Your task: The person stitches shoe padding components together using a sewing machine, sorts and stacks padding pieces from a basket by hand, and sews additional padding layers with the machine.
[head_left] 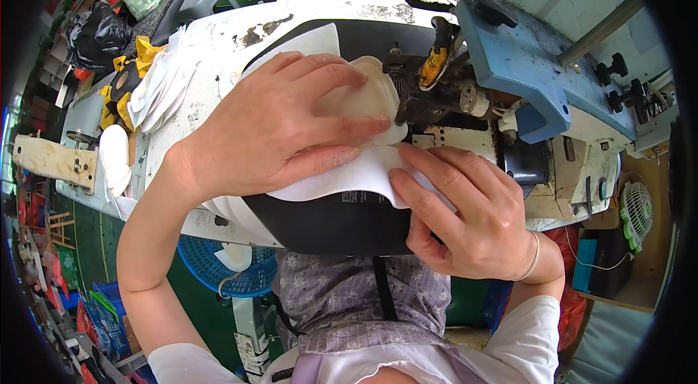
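A white piece of sheet material lies at the sewing machine, its near edge curving upward. On its far side sits a cream, rounded, insole-like pad with a raised rim, reaching close to the machine's presser area. My left hand rests across both, its fingers stretched and spread, thumb on the white piece. With thumb and fingertips closed, my right hand pinches the white piece's right edge, just in front of the presser area. My left hand partly hides the pad and the white piece.
A black plate surrounds the work on the white table. White cut pieces are stacked at left. A blue basket hangs below the edge. The blue machine arm bounds the right; a green fan stands beyond.
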{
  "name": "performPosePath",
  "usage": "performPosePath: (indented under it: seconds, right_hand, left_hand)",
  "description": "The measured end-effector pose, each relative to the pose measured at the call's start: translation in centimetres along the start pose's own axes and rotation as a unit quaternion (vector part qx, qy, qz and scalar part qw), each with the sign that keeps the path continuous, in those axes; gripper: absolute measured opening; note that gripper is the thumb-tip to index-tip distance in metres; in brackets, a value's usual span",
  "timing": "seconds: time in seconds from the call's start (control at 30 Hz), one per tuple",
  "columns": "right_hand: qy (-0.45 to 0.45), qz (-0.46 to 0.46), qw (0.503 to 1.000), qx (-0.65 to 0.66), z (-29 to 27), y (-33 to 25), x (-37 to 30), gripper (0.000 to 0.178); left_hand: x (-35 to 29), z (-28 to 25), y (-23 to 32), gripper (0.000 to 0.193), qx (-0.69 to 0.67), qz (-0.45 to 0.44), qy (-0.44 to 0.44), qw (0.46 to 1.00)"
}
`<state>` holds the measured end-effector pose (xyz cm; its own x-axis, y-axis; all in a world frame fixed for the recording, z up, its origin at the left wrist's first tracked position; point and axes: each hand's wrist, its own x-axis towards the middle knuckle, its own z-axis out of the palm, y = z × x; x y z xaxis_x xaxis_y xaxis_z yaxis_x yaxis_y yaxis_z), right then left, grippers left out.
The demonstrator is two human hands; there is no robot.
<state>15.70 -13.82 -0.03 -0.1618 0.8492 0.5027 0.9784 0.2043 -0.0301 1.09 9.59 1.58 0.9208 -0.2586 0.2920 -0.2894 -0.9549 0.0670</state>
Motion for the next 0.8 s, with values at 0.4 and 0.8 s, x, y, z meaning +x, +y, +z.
performPosePath:
  seconds: [0.4,0.8]
  right_hand:
    - [0.042,-0.018,0.998,-0.035,0.1,0.7,-0.6,0.027]
    - [0.043,-0.017,0.996,-0.07,-0.4,2.3,-1.4,0.031]
  left_hand:
    - [0.1,-0.1,2.8,0.045,0.043,-0.07,0.002,0.997]
    - [0.8,0.4,6.0,0.054,0.037,-0.167,0.0,0.985]
